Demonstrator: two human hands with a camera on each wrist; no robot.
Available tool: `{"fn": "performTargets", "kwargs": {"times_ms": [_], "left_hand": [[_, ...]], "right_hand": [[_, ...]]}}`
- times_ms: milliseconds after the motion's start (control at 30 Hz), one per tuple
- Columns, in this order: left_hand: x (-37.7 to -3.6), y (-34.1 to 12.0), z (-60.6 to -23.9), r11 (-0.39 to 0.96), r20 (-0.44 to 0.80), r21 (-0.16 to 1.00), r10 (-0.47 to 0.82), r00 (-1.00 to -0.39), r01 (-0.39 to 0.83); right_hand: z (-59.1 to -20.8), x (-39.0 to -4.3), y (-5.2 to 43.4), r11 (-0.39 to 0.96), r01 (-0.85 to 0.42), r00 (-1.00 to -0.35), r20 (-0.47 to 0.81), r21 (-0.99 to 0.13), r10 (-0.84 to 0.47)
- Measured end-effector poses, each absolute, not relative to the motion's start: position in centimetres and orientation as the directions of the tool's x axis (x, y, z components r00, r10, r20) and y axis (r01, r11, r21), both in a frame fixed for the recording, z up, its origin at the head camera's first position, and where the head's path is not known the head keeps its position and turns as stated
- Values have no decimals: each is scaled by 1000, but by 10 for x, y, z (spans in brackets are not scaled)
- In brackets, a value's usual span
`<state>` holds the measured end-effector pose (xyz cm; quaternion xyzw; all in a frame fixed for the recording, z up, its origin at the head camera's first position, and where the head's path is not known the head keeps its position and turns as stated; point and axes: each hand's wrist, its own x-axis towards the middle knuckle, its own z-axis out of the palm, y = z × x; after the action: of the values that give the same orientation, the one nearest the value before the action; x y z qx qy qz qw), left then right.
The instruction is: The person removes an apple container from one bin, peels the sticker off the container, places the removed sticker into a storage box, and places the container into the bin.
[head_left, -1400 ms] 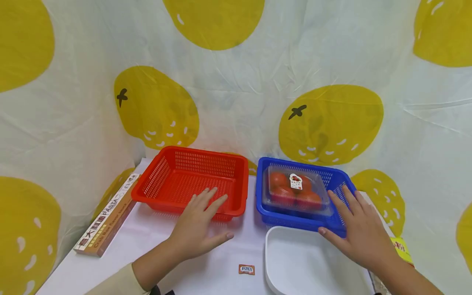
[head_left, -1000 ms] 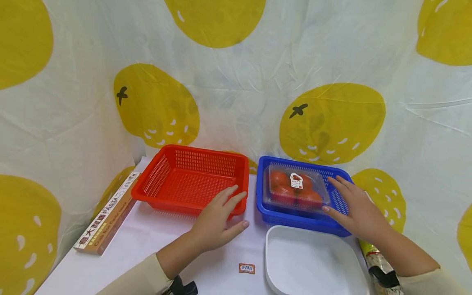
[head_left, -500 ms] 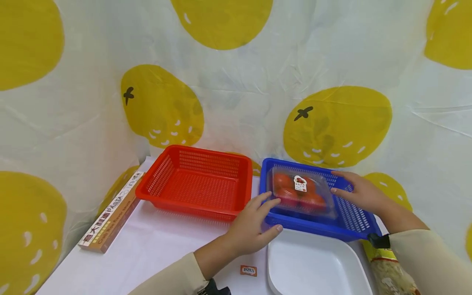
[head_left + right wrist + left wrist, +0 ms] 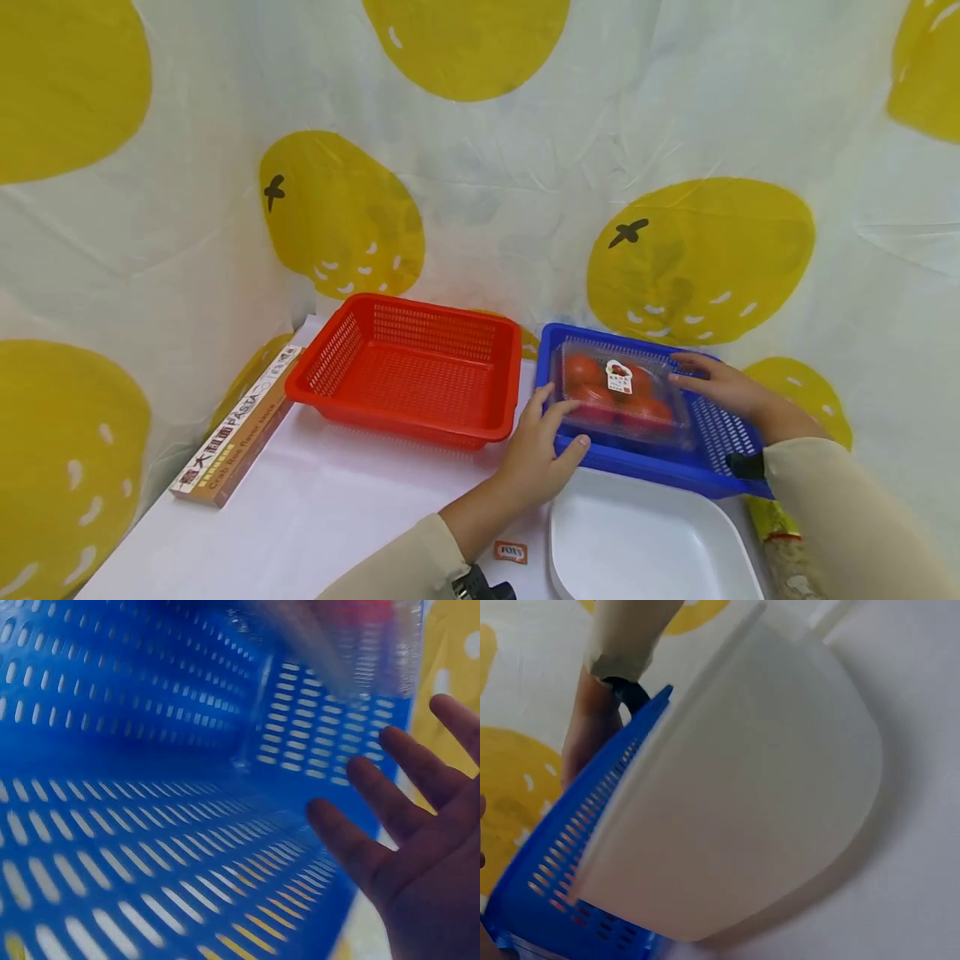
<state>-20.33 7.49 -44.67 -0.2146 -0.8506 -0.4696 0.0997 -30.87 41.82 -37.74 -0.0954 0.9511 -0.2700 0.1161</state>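
Since the earlier frames both hands have left the basket rims & closed in on the tomato pack (image 4: 621,393); camera has drifted a bit too. Left hand (image 4: 542,454) is now at the pack's near-left corner, fingers straight & touching the clear plastic, thumb out over the blue basket (image 4: 705,477) rim, so an open grip. Right hand (image 4: 722,385) lies at the pack's far-right side, fingers spread, nothing pinched, also open. One hand each side looks like bracketing, prob. because the clamshell is wide & flimsy.

Pack sits inside the blue basket, towards its left end. Red basket (image 4: 408,375) stands just beside it on the surface (image 4: 315,508); white tray (image 4: 637,542) is touching the blue one's near wall.

Head view alone shows the pack & both hands together. Left wrist view gives only the tray's underside against the blue wall, plus the other arm's sleeve (image 4: 626,637). Right wrist view confirms the splayed fingers (image 4: 409,776) over the mesh; pack is blurred there.
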Motion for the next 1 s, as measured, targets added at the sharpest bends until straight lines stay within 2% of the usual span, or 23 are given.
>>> {"fn": "performTargets", "kwargs": {"times_ms": [267,600,1000], "left_hand": [[-215,80,-472,366,260,880,161,-952,302],[-221,82,-474,263,168,943,163,-972,207],[-219,85,-466,234,53,968,164,-985,91]], "right_hand": [[-419,-328,423,688,58,-913,-317,-724,-256],[-423,-333,422,605,216,-862,-441,-766,-250],[-428,-336,418,384,275,-818,-425,-881,-389]]}}
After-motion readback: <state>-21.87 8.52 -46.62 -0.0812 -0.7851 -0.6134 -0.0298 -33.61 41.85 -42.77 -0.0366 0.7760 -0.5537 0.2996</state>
